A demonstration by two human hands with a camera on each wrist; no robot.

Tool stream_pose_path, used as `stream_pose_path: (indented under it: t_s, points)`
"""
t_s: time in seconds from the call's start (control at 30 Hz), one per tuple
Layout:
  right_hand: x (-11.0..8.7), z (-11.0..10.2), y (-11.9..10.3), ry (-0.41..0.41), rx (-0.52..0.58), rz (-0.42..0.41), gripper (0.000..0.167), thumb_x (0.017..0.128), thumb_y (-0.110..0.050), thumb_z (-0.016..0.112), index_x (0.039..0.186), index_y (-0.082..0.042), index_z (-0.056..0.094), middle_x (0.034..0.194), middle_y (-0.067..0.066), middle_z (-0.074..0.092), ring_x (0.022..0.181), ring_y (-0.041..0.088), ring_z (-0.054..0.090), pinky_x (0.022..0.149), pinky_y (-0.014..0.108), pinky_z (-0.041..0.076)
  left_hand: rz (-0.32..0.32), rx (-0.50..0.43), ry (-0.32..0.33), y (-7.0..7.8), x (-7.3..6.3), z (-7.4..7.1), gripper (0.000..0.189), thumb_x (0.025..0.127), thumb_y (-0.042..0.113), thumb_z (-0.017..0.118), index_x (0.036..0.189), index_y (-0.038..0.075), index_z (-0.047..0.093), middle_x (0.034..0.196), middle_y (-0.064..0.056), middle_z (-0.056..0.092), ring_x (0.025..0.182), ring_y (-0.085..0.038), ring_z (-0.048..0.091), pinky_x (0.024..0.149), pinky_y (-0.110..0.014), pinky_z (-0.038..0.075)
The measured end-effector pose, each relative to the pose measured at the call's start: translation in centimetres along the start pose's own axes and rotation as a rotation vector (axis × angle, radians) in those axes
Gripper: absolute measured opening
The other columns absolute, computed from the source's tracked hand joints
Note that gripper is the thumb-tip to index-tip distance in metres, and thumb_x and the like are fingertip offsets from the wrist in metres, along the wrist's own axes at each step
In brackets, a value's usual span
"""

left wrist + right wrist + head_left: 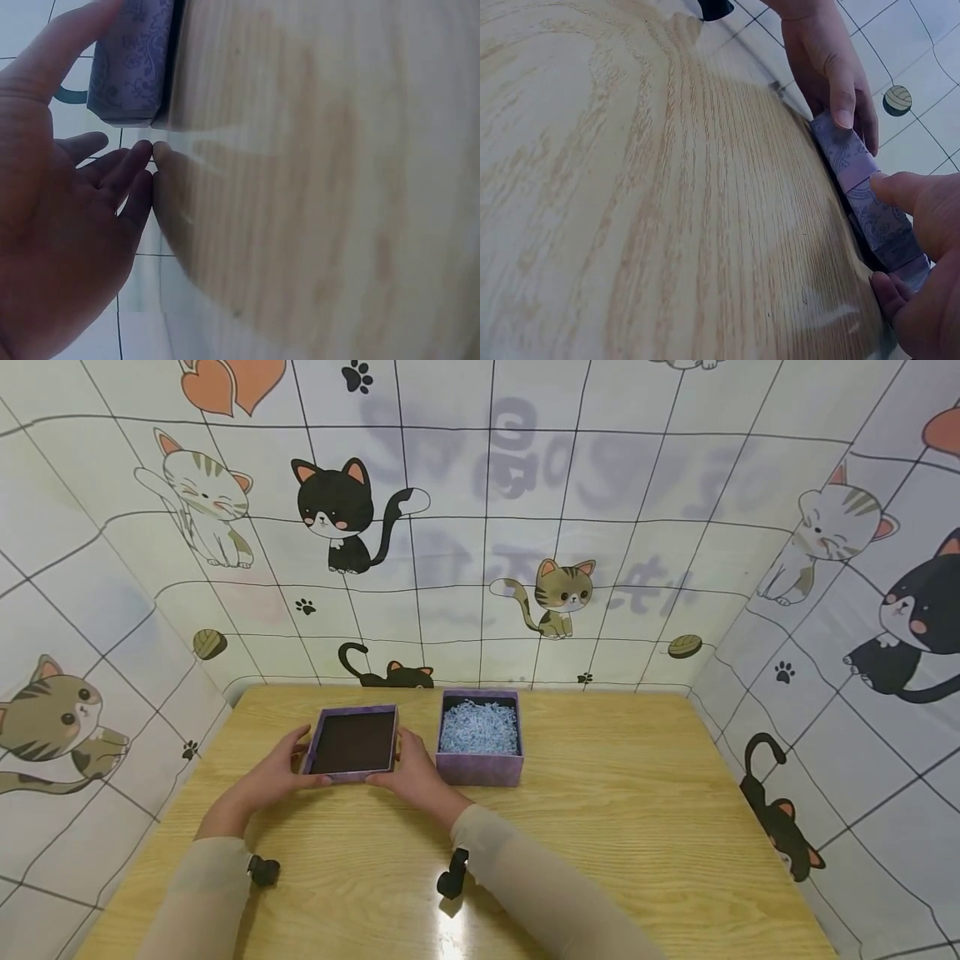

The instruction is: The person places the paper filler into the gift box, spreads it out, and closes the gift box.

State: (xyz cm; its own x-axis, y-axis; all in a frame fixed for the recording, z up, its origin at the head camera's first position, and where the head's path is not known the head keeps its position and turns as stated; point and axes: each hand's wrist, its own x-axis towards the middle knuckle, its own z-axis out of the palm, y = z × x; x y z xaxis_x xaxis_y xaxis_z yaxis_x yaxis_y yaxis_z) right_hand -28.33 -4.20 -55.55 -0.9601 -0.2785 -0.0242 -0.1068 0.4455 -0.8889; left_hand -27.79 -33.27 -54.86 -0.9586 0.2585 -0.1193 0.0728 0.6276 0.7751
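A shallow purple box lid (354, 743) lies on the table with its dark inner side facing up. My left hand (268, 779) holds it by the left side, thumb along the near wall. On the opposite side my right hand (417, 774) grips it, thumb at the near right corner. The lid's wall (859, 187) shows a scrolled pattern with a paler band in the right wrist view. Just right of my right hand stands the matching purple box (480, 771), open at the top and filled with pale blue shredded paper (480, 727).
The wooden table (615, 827) reaches back to a wall (450, 468) printed with cartoon cats and grid lines, which also encloses both sides. Small black cameras hang at both wrists.
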Motion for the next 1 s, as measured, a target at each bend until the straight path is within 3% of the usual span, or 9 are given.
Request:
stream_pose_path:
  t_s: [0.17,0.43,0.67,0.9,1.0]
  points:
    - [0.5,0.0,0.2,-0.005,-0.005,-0.008,0.111,0.085,-0.027,0.100,0.173,-0.010,0.035,0.168,0.013,0.046,0.135,0.034,0.064,0.110,0.045,0.056,0.028,-0.010,-0.020,-0.3,0.4,0.0,0.121,0.092,0.033,0.094,0.175,-0.003,0.012,0.173,-0.036,0.025,0.154,-0.059,0.034,0.122,-0.075,0.031]
    - [0.4,0.2,0.2,-0.001,-0.074,0.033,0.108,0.087,-0.030,0.099,0.173,-0.012,0.036,0.159,0.012,0.058,0.147,0.031,0.054,0.122,0.049,0.045,0.081,-0.010,-0.024,-0.4,0.8,0.3,0.112,0.091,0.027,0.096,0.173,-0.002,0.025,0.169,-0.032,0.038,0.151,-0.054,0.041,0.123,-0.072,0.030]
    - [0.4,-0.1,-0.5,-0.001,0.061,-0.039,0.099,0.086,-0.019,0.099,0.167,-0.006,0.044,0.158,0.011,0.060,0.144,0.023,0.058,0.121,0.044,0.046,0.070,-0.022,-0.010,-0.4,0.5,-0.3,0.112,0.091,0.032,0.095,0.175,0.004,0.026,0.169,-0.029,0.041,0.149,-0.054,0.046,0.118,-0.070,0.039]
    - [0.3,-0.4,-0.8,0.009,0.134,-0.086,0.095,0.087,-0.016,0.098,0.165,-0.006,0.046,0.160,0.015,0.055,0.147,0.027,0.054,0.124,0.045,0.042,0.036,-0.054,-0.020,0.3,0.0,-1.0,0.112,0.093,0.036,0.092,0.177,0.008,0.023,0.172,-0.029,0.036,0.149,-0.057,0.045,0.117,-0.071,0.041]
    - [0.2,-0.5,-1.2,0.011,0.191,-0.108,0.095,0.087,-0.015,0.098,0.166,-0.009,0.045,0.158,0.017,0.054,0.143,0.031,0.058,0.119,0.041,0.047,0.048,-0.078,-0.014,0.6,-0.1,-1.4,0.109,0.095,0.034,0.091,0.177,0.009,0.023,0.174,-0.028,0.034,0.149,-0.058,0.045,0.116,-0.070,0.042]
